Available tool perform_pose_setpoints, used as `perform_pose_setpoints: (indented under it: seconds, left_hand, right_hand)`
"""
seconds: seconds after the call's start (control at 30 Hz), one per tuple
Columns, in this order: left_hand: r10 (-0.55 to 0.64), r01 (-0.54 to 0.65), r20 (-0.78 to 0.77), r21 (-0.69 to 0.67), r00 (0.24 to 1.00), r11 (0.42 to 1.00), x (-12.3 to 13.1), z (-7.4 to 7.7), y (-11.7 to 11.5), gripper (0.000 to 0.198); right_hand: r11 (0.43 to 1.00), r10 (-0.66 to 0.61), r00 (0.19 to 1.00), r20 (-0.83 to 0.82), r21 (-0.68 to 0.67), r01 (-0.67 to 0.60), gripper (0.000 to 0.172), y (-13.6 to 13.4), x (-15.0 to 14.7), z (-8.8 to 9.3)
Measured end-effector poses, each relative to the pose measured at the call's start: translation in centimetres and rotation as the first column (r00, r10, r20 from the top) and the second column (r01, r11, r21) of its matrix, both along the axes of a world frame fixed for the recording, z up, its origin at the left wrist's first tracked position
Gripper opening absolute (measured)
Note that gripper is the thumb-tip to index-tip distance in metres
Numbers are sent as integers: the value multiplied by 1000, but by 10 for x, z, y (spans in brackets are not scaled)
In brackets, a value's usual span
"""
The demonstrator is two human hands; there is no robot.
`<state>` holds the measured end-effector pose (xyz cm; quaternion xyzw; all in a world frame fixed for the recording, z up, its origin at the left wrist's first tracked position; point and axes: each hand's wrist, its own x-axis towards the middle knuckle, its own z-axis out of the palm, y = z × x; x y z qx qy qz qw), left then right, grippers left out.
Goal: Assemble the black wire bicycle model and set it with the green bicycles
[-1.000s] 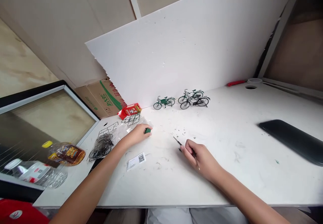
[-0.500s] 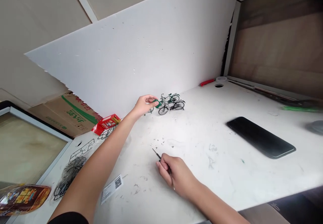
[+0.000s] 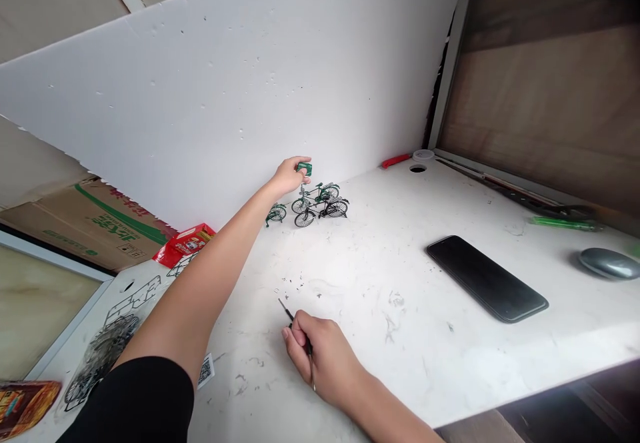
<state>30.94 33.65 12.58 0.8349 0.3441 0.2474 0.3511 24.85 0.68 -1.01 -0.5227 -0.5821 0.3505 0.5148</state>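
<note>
My left hand (image 3: 291, 175) reaches far across the table and pinches a small green box-like piece (image 3: 305, 168) in front of the white board. Just below and to its right stand miniature bicycles: a black one (image 3: 323, 211) in front and a green one (image 3: 327, 192) behind it. Another green bicycle (image 3: 276, 213) is partly hidden by my left forearm. Closed round a slim dark tool with a thin tip (image 3: 285, 308), my right hand (image 3: 323, 353) rests low over the table. The tool's exact kind is unclear. Tiny dark scraps (image 3: 293, 284) lie beyond its tip.
A black phone (image 3: 487, 278), a grey mouse (image 3: 610, 263) and a green pen (image 3: 565, 223) lie on the right. A red-handled item (image 3: 397, 161) lies by the board. Left are a red packet (image 3: 183, 243), part frames (image 3: 133, 300) and a bagged dark bundle (image 3: 103, 356).
My left hand has lifted the green piece up and away from in front of the bicycles. My right hand still holds the tool. The view has shifted to the right.
</note>
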Motion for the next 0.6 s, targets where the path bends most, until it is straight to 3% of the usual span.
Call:
perform_pose_setpoints:
  seconds: [0.1, 0.23, 0.6]
  left_hand:
    - [18, -20, -40, -37, 999, 999, 8, -4, 7, 24]
    - [67, -55, -107, 114, 992, 992, 13, -5, 15, 20]
    - [-49, 125, -319, 224, 946, 967, 24, -15, 21, 23]
  right_hand:
    - [1000, 2, 1000, -5, -10, -2, 31, 0, 1, 1]
    - [1000, 5, 1000, 3, -14, -5, 30, 0, 1, 1]
    - [1000, 8, 1000, 20, -19, -8, 28, 0, 1, 1]
